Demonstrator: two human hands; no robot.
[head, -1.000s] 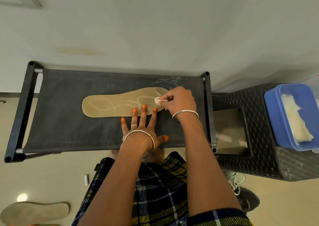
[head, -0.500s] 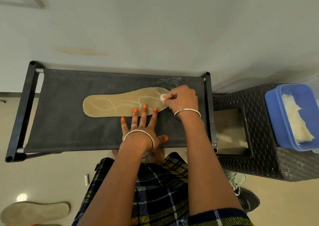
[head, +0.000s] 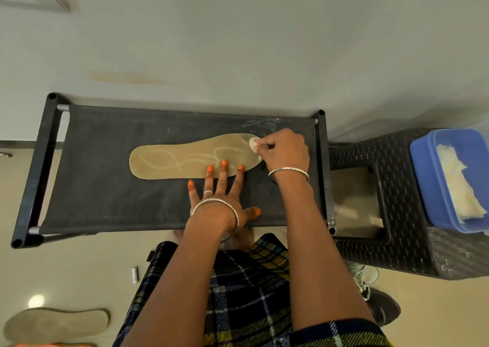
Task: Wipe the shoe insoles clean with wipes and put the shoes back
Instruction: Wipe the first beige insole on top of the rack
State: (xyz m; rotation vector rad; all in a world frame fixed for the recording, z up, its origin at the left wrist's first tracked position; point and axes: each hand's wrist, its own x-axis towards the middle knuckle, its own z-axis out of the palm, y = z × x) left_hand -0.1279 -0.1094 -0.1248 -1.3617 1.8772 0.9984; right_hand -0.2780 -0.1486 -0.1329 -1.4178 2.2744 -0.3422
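- Tan foam insole (head: 185, 158) lying flat on black fabric rack (head: 105, 188); left hand (head: 219, 195) pressing it, fingers straight.
- Right hand (head: 285, 153) pinching small white wipe (head: 253, 144), rubbing the toe end.
- Risk: insole sliding if the left hand's pressure is easing.

A black fabric-topped rack (head: 105, 188) is standing at the centre, its long far edge lying along a pale wall (head: 238, 42) that is filling the 12 o'clock half. A faint brownish stain (head: 127, 78) is showing on that wall at 11 o'clock. A dark woven-pattern stool (head: 412, 246) is sitting just beside the rack at 3 o'clock, carrying a blue tub (head: 423, 188) on its top. A beige tiled floor (head: 79, 267) is spreading out at 8 o'clock, with a small silver cylinder (head: 135, 275) lying on it and a round spot of light (head: 36, 300) glaring nearby. Plaid cloth (head: 251, 293) is hanging at 6 o'clock.
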